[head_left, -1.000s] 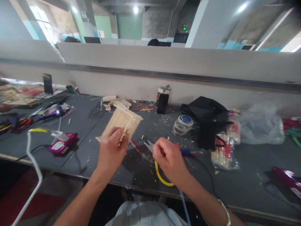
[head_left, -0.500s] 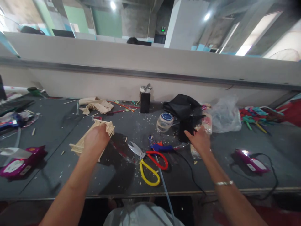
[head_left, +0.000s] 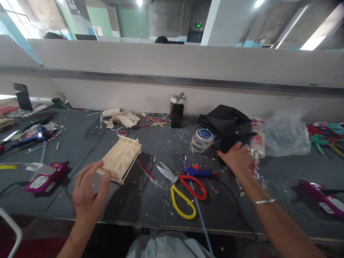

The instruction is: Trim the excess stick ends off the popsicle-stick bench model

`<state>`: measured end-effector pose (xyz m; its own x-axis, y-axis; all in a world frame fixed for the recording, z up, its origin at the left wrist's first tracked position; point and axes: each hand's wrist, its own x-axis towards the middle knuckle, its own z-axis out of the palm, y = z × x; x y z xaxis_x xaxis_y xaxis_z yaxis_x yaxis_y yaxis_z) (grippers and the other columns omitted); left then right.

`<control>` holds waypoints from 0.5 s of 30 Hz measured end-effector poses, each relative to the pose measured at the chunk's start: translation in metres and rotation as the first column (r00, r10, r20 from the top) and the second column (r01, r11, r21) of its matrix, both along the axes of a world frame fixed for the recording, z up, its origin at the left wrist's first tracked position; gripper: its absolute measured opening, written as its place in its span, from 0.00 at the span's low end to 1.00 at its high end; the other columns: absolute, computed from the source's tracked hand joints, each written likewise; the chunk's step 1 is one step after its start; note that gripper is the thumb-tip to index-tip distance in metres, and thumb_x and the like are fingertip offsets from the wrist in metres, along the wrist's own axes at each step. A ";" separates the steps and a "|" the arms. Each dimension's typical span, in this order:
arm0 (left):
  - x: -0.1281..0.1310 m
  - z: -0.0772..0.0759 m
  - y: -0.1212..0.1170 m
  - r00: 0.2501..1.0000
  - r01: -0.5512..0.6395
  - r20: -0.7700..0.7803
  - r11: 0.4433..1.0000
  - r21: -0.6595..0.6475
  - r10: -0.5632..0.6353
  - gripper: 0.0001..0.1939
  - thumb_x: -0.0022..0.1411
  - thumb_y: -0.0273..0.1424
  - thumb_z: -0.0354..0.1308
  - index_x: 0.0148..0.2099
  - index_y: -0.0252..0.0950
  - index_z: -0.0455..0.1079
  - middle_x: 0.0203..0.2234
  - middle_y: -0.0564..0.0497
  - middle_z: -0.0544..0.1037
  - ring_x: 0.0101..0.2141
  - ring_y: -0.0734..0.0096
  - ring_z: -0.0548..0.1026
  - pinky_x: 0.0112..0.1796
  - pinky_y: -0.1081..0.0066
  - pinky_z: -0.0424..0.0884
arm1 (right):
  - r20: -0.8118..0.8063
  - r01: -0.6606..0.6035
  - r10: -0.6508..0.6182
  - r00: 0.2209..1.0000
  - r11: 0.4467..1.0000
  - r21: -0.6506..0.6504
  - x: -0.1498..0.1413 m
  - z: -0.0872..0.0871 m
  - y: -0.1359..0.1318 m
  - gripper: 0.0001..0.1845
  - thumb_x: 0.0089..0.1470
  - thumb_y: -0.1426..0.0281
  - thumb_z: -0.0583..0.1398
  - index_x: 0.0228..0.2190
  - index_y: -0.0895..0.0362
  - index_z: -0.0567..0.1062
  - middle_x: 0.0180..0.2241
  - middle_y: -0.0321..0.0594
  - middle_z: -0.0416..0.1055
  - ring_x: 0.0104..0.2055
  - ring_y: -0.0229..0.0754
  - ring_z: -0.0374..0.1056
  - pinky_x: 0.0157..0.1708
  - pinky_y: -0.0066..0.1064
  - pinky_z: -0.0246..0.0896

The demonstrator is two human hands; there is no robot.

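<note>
A small frame model of pale wooden sticks (head_left: 120,157) sits on the dark table at the left. My left hand (head_left: 90,188) is at its near left corner, thumb and fingers apart, fingertips at the edge. Whether they touch it is hard to tell. On the right, my right hand (head_left: 238,159) lies over the lower edge of a black cloth bag (head_left: 225,120), thumb stretched out to the left and fingers spread. Beside it lies a clear packet with red print (head_left: 258,143). What is under the right palm is hidden.
Scissors with red and yellow handles (head_left: 174,179) lie mid-table beside a blue glue gun (head_left: 199,172) with a cord. A clear jar with a blue lid (head_left: 202,139), an upright phone (head_left: 177,115), a beige cloth (head_left: 122,119) and purple devices (head_left: 48,179) stand around. A plastic bag (head_left: 286,134) lies right.
My left hand has come off the top of the stick model and drawn back to its near left corner, fingers opening. My right hand stays by the black bag. The view has turned left.
</note>
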<state>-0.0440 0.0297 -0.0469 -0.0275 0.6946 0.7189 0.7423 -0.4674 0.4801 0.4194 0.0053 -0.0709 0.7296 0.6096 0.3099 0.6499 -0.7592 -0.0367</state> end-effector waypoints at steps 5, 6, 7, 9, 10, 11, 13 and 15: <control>-0.008 -0.001 0.014 0.988 -0.045 0.140 0.988 -0.146 0.066 0.20 0.61 0.40 0.53 0.51 0.36 0.71 0.46 0.43 0.73 0.48 0.59 0.70 0.51 0.61 0.64 | -0.016 0.065 -0.065 0.998 0.998 0.018 0.002 -0.006 0.007 0.55 0.41 0.52 0.63 0.58 0.77 0.54 0.52 0.75 0.61 0.54 0.72 0.60 0.48 0.56 0.56; -0.012 0.001 0.022 0.977 -0.046 0.197 0.978 -0.205 0.087 0.21 0.60 0.41 0.53 0.50 0.35 0.72 0.45 0.43 0.74 0.46 0.59 0.71 0.50 0.62 0.65 | -0.015 0.074 -0.074 0.997 0.997 0.025 0.003 -0.007 0.008 0.55 0.41 0.52 0.64 0.58 0.77 0.54 0.52 0.75 0.61 0.54 0.72 0.60 0.49 0.56 0.55; -0.015 0.004 0.032 0.959 -0.030 0.263 0.960 -0.278 0.107 0.22 0.59 0.43 0.55 0.48 0.33 0.73 0.43 0.43 0.75 0.44 0.61 0.72 0.48 0.62 0.66 | -0.014 0.080 -0.079 0.997 0.996 0.036 0.003 -0.008 0.008 0.55 0.40 0.52 0.64 0.58 0.77 0.54 0.52 0.75 0.61 0.54 0.72 0.60 0.49 0.56 0.55; -0.024 0.013 0.054 0.903 0.083 0.411 0.886 -0.457 0.127 0.25 0.54 0.45 0.59 0.47 0.32 0.73 0.39 0.44 0.76 0.38 0.64 0.73 0.44 0.65 0.68 | -0.009 0.079 -0.079 0.997 0.995 0.058 0.003 -0.008 0.009 0.56 0.38 0.53 0.65 0.57 0.78 0.56 0.51 0.76 0.61 0.53 0.72 0.60 0.48 0.55 0.56; -0.027 0.019 0.066 0.875 0.148 0.467 0.846 -0.512 0.130 0.27 0.52 0.46 0.60 0.47 0.31 0.73 0.38 0.44 0.77 0.38 0.66 0.73 0.43 0.66 0.68 | -0.008 0.078 -0.078 0.997 0.995 0.069 0.002 -0.008 0.009 0.55 0.37 0.53 0.66 0.56 0.79 0.57 0.51 0.77 0.62 0.53 0.72 0.61 0.48 0.54 0.56; -0.030 0.024 0.077 0.868 0.192 0.481 0.810 -0.554 0.123 0.27 0.51 0.46 0.61 0.46 0.30 0.73 0.37 0.45 0.77 0.37 0.67 0.73 0.42 0.68 0.68 | -0.009 0.078 -0.077 0.997 0.994 0.077 0.002 -0.007 0.009 0.55 0.37 0.53 0.66 0.55 0.80 0.57 0.50 0.77 0.62 0.52 0.72 0.61 0.48 0.53 0.56; -0.032 0.033 0.097 0.902 0.272 0.426 0.675 -0.686 0.069 0.28 0.47 0.46 0.64 0.44 0.30 0.74 0.37 0.45 0.78 0.37 0.67 0.74 0.38 0.71 0.69 | -0.017 0.083 -0.082 0.996 0.993 0.082 0.001 -0.007 0.008 0.53 0.37 0.52 0.66 0.53 0.79 0.60 0.48 0.77 0.64 0.51 0.71 0.62 0.47 0.52 0.56; -0.028 0.037 0.111 0.919 0.337 0.394 0.503 -0.795 0.007 0.29 0.43 0.46 0.66 0.44 0.30 0.75 0.36 0.45 0.79 0.35 0.65 0.75 0.33 0.72 0.70 | -0.011 0.087 -0.087 0.996 0.993 0.084 0.001 -0.007 0.006 0.51 0.36 0.52 0.66 0.51 0.78 0.62 0.47 0.74 0.66 0.50 0.70 0.63 0.47 0.52 0.57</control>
